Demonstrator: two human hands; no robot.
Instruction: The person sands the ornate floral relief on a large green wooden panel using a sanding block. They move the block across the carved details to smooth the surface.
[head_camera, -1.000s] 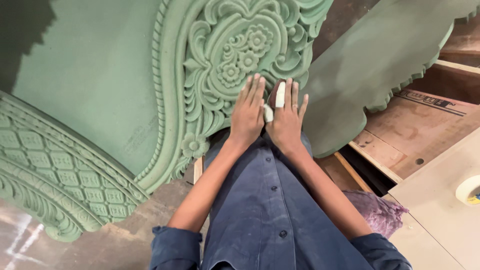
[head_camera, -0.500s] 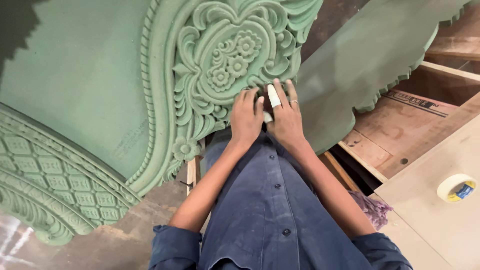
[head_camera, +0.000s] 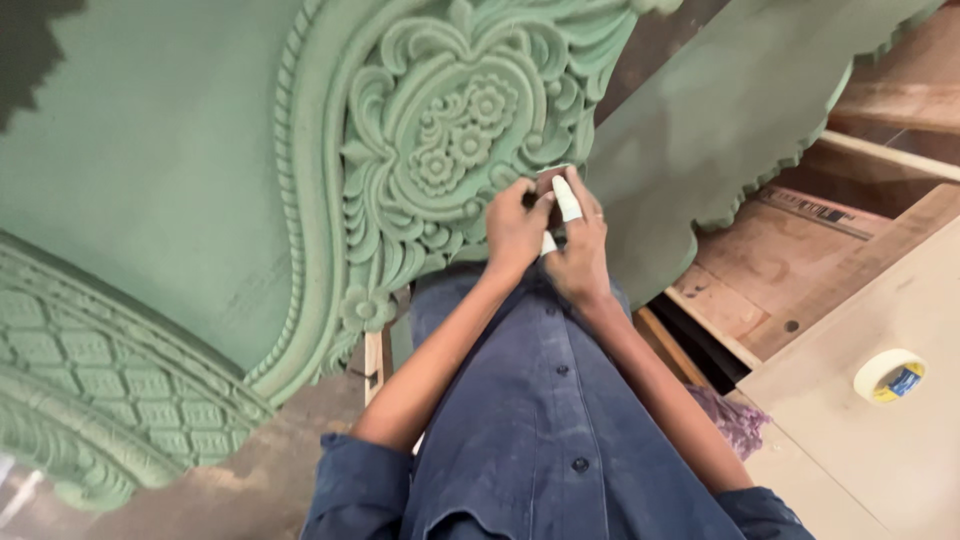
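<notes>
Head view: two hands, left hand (head_camera: 515, 228) and right hand (head_camera: 578, 245), pinch one small sanding piece (head_camera: 549, 183) against one green carved panel (head_camera: 440, 140).

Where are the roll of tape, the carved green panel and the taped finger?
roll of tape (head_camera: 889, 375): head view, on its pale outer ring.
carved green panel (head_camera: 450, 130): head view, on the flower carving.
right hand (head_camera: 578, 250): head view, back of hand; its wrapped finger lies above.

Around our left hand (head_camera: 515, 228) and right hand (head_camera: 578, 240), raised scrollwork on the green carved panel (head_camera: 440, 140) crowds the panel's lower edge. The flat green field toward its left edge offers open passage; our blue shirt (head_camera: 540, 400) blocks below.
</notes>
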